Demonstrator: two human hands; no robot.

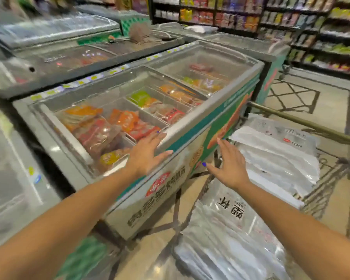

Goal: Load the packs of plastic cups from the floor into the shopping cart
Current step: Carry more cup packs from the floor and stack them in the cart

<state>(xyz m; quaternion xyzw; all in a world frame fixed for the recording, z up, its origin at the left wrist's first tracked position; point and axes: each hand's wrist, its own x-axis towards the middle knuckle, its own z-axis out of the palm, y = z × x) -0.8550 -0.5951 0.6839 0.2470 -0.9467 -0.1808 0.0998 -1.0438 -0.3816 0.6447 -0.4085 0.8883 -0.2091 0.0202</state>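
Observation:
Several clear packs of plastic cups (275, 152) lie stacked inside the shopping cart (303, 123) at the right. Another pile of cup packs (226, 235) lies on the floor at the lower right, just in front of the cart. My left hand (148, 154) is stretched out flat, fingers straight, over the near rim of the freezer and holds nothing. My right hand (230, 164) is also spread flat in the air, above the gap between the freezer and the cart, empty.
A long chest freezer (190, 126) with glass lids and coloured food packs stands directly ahead on the left. More freezers (55, 31) sit behind it. Shelves of goods (291, 19) line the back right. Patterned tile floor (311, 98) lies beyond the cart.

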